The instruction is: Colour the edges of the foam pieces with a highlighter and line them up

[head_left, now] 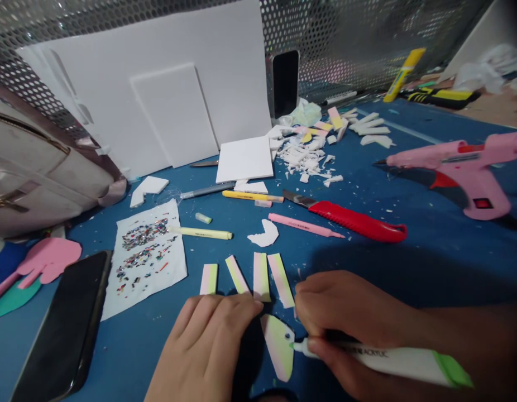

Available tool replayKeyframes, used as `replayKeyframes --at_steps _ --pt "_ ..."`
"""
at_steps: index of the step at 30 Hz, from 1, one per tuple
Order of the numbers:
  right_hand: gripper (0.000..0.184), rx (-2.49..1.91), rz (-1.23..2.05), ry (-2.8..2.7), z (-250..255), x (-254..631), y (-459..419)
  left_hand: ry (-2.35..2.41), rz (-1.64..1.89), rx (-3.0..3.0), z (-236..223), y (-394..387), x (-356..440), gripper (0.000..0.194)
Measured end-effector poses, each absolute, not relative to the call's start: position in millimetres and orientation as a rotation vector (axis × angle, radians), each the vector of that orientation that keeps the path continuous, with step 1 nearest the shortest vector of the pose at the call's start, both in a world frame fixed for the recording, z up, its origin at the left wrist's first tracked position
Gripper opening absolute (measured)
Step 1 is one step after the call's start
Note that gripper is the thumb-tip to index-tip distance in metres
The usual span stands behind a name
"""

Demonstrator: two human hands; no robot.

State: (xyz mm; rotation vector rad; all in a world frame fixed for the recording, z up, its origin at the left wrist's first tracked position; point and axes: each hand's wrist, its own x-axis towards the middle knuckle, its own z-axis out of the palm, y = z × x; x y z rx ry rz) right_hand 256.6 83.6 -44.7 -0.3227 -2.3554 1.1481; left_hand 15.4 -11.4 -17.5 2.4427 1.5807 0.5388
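My right hand (342, 321) is closed round a white acrylic marker (379, 360) with a green end. The marker's tip touches the right edge of a small foam cutout (279, 346), tinted pink and yellow-green, with a small dark dot near its tip. My left hand (212, 340) lies palm down beside that cutout, its fingers stretched over the lower ends of some foam strips. Just past my fingers are a short strip (209, 278), a slanted strip (237, 274), and a wider strip (261, 277) at my thumb. Another strip (281, 280) lies between my hands.
A red utility knife (354, 219) and a pink glue gun (455, 167) lie to the right. Beyond are a pink pen (306, 225), a yellow pen (204, 233) and white foam scraps (304, 156). Leftward are a paper with glittery bits (147, 257) and a phone (66, 329).
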Motion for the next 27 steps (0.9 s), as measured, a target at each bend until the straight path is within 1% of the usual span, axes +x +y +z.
replayKeyframes --at_steps 3,6,10,13,16,21,25,27 --pt "0.02 -0.284 1.151 -2.359 -44 256 83 1.584 0.517 2.441 -18 -10 20 0.06" --pt "0.019 -0.254 1.16 -2.335 -44 256 82 1.559 0.509 2.428 -18 -10 21 0.056" --pt "0.021 -0.229 1.183 -2.333 -38 257 82 1.539 0.508 2.405 -19 -9 19 0.062" --pt "0.023 -0.351 1.184 -2.375 -28 259 82 1.486 0.525 2.471 -19 -5 17 0.067" --pt "0.025 -0.46 1.184 -2.404 -23 259 81 1.487 0.523 2.488 -20 -3 18 0.067" --pt "0.02 -0.228 1.189 -2.385 -30 257 80 1.458 0.509 2.529 -19 -2 19 0.068" --pt "0.022 -0.312 1.245 -2.368 -32 257 80 1.5 0.509 2.514 -19 -1 18 0.068" --pt "0.02 -0.283 1.241 -2.371 -34 257 78 1.483 0.513 2.53 -19 -1 17 0.068"
